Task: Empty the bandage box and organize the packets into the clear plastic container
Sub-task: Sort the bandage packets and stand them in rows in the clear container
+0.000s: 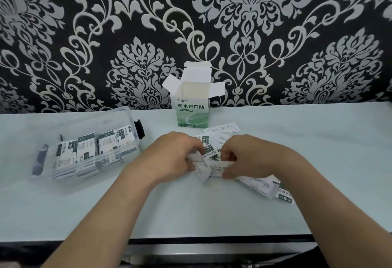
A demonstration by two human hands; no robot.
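Gripping packets (209, 162) with your left hand (176, 157) and right hand (250, 159), fingers curled round bunch above desk (318, 140).

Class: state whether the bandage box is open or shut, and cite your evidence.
Open. The bandage box stands upright, its top flaps folded outward, bare inner wall showing.
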